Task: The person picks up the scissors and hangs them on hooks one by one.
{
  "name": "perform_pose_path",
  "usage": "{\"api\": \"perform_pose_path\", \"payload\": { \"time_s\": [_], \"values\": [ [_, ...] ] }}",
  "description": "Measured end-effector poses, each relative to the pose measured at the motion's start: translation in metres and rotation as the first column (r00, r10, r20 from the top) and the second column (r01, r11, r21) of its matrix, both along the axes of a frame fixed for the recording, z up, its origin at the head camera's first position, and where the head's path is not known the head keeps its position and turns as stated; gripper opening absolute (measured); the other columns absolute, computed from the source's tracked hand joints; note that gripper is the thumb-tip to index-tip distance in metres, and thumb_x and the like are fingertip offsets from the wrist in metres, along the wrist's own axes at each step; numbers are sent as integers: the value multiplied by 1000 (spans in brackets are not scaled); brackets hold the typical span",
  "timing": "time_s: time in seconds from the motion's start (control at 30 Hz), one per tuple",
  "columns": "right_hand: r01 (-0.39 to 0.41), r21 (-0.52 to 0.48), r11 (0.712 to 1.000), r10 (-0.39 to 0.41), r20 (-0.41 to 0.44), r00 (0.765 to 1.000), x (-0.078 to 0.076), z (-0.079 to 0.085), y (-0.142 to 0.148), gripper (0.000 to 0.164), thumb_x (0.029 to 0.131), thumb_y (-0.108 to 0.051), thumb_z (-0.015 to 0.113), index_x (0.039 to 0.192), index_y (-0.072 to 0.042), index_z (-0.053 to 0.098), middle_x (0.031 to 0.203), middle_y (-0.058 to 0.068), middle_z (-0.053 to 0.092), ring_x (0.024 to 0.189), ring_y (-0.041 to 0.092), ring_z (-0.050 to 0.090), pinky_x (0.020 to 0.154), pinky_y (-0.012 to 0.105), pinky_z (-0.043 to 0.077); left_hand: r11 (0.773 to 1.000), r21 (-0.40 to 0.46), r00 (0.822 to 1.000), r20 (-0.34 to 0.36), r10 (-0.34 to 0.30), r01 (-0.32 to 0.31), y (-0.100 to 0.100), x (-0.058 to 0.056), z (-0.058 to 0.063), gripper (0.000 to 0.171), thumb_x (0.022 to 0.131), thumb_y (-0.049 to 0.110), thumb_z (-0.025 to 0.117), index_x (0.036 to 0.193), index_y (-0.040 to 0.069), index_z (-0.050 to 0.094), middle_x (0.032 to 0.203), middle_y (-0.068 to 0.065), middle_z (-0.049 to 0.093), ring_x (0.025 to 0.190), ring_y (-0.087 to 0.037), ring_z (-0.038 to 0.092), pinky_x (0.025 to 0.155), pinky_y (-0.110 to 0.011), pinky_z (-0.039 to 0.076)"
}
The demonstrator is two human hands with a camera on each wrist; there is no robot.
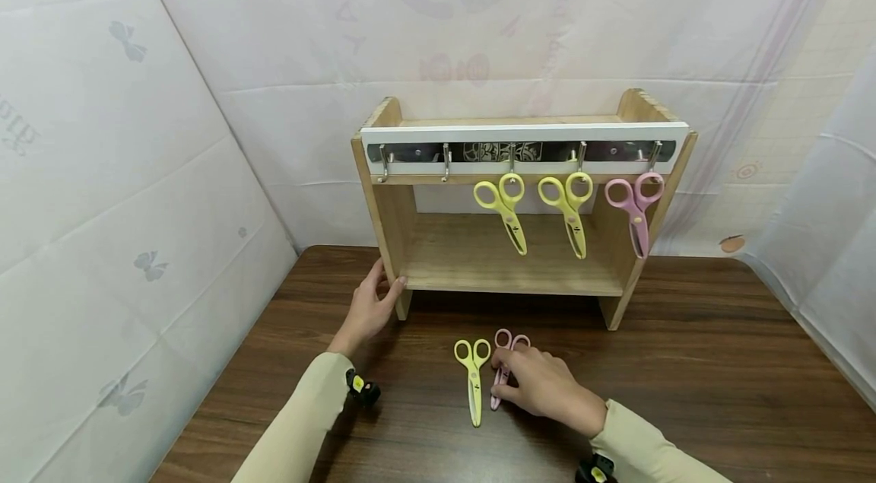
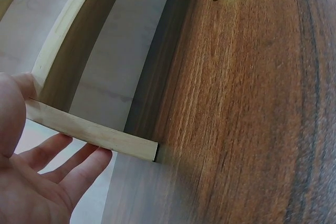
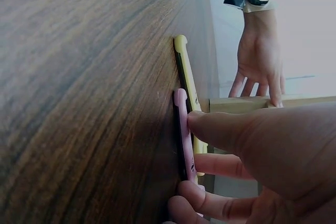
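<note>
My left hand (image 1: 369,308) grips the left side panel (image 2: 94,132) of a wooden shelf, its thumb at the front and fingers along the outer face. Pink scissors (image 1: 502,376) lie on the table, partly hidden by my right hand (image 1: 544,384). In the right wrist view the thumb (image 3: 210,127) and fingers of that hand are curled at the pink scissors (image 3: 185,129), the thumb near the blades. Just left of them, yellow scissors (image 1: 474,384) lie flat with their handles toward the shelf.
Along the top of the shelf (image 1: 513,251) runs a white rail (image 1: 417,131) with several metal hooks. Two yellow scissors (image 1: 509,217) (image 1: 571,217) and one pink pair (image 1: 638,217) hang from the middle and right hooks. The left hooks (image 1: 446,163) hold nothing. Patterned cloth (image 1: 287,34) covers the walls behind the brown table (image 1: 718,361).
</note>
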State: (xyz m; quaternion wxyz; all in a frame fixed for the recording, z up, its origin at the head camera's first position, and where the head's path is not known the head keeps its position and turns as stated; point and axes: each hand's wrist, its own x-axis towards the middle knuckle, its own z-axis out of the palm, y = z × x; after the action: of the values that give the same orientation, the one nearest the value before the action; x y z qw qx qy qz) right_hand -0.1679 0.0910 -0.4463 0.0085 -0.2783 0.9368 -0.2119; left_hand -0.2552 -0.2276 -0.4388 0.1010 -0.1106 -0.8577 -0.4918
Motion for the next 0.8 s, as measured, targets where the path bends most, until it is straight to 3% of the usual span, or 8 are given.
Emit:
{"api": "perform_pose_path", "payload": {
  "time_s": [0.27,0.5,0.8],
  "values": [
    [-24,18,1000,25,-22,999,0,-1,4,26,84,-34,86,97,-21,67,88,-8,56,72,12,53,53,37,44,1000,-7,1000,-6,-5,5,-1,-1,-2,63,108,36,55,163,17,29,143,-21,54,130,-39,55,101,-56,52],
    [-23,32,999,22,19,1000,2,0,10,27,82,-27,88,93,-24,63,102,4,60,77,19,57,56,42,46,1000,5,1000,3,-4,4,0,0,-2,64,107,37,56,162,18,29,142,-21,55,127,-40,58,99,-57,53],
    [-136,17,991,135,38,990,5,3,28,33,85,-11,84,107,-26,64,100,-5,51,76,11,49,59,33,45,1000,-1,1000,9,1,-1,1,1,0,63,108,37,56,162,18,30,143,-21,55,127,-39,58,99,-56,54]
  ]
}}
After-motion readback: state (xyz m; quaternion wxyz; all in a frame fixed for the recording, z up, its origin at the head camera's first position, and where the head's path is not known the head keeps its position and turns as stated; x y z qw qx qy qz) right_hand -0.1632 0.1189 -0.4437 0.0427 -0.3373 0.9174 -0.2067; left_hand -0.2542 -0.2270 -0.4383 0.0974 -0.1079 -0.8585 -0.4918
